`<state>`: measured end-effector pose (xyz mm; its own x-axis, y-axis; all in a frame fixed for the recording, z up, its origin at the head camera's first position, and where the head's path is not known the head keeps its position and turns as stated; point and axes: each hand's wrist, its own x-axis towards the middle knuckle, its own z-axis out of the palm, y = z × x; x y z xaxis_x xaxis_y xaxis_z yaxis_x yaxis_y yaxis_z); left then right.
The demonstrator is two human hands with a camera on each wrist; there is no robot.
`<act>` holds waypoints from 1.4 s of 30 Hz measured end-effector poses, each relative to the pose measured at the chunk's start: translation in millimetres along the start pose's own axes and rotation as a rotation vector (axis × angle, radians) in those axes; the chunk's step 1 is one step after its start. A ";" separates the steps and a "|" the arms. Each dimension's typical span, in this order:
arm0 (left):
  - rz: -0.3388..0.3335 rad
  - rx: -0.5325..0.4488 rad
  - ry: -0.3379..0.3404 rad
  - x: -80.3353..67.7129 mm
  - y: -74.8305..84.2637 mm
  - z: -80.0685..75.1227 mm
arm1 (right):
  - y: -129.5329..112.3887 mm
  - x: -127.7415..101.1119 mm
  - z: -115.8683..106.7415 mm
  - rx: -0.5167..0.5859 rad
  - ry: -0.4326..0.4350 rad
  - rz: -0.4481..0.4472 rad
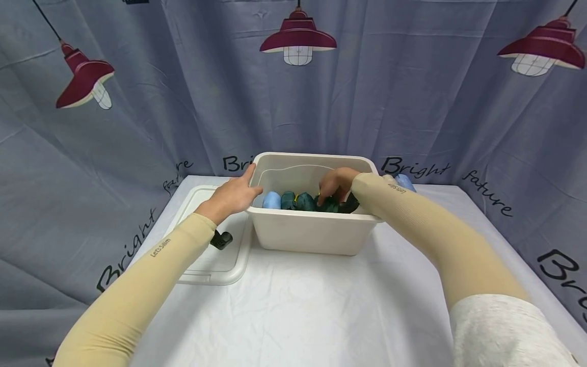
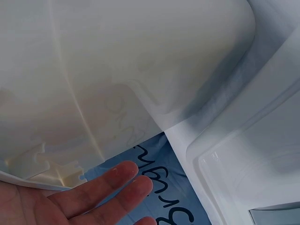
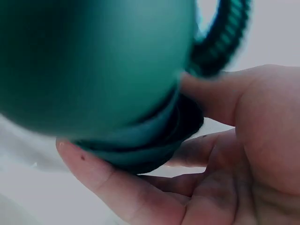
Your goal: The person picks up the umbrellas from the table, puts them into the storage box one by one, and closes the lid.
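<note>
A white plastic bin [image 1: 302,232] stands on the table. Inside, along its front wall, sit a light blue roll [image 1: 271,200] and several dark green rolled bundles [image 1: 304,202]. My left hand [image 1: 233,198] rests at the bin's left rim, its fingers extended along the outside in the left wrist view. My right hand [image 1: 337,183] reaches down into the bin, thumb and fingers curled round a dark green rolled bundle [image 3: 136,157]. In the right wrist view, a blurred, smooth green shape [image 3: 108,61] with a ribbed loop covers part of that bundle.
A white lid [image 1: 220,265] lies flat on the table, left of the bin and partly under my left arm. Behind my right forearm, a light blue item [image 1: 405,182] shows at the bin's right. A grey-blue curtain [image 1: 412,102] hangs behind the white-covered table [image 1: 312,306].
</note>
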<state>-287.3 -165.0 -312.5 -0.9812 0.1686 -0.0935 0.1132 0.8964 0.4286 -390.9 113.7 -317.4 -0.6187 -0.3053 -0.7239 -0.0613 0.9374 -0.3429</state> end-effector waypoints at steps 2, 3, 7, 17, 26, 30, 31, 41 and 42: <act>-0.004 0.000 -0.005 0.0 0.0 0.3 | 0.7 0.4 0.6 0.020 -0.013 -0.006; -0.007 0.000 -0.006 0.1 0.2 0.3 | 1.0 0.4 0.8 0.030 -0.016 -0.008; -0.011 0.001 -0.008 0.0 0.7 0.4 | 3.0 0.4 1.1 0.067 -0.036 -0.025; 0.014 0.006 0.003 -0.2 0.4 0.6 | 5.9 0.8 0.3 0.054 -0.081 -0.052; 0.009 -0.011 -0.002 -0.4 0.6 0.3 | 3.5 0.1 -0.7 0.016 -0.074 -0.048; 0.012 -0.018 -0.003 -1.1 -0.6 0.4 | 3.1 -4.2 -2.3 -0.040 -0.077 -0.035; 0.013 -0.018 -0.002 -1.2 -0.8 0.3 | 3.3 -5.7 -2.8 -0.056 -0.071 -0.034; 0.014 -0.016 0.003 -0.3 -0.7 0.3 | 7.2 -16.8 -10.0 -0.120 -0.033 -0.052; 0.014 -0.017 0.002 -0.4 -0.8 0.5 | 7.2 -17.8 -10.6 -0.122 -0.035 -0.057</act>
<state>-287.0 -165.6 -313.2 -0.9800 0.1798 -0.0853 0.1240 0.8869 0.4450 -388.7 127.7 -300.6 -0.5840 -0.3626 -0.7263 -0.1917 0.9310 -0.3106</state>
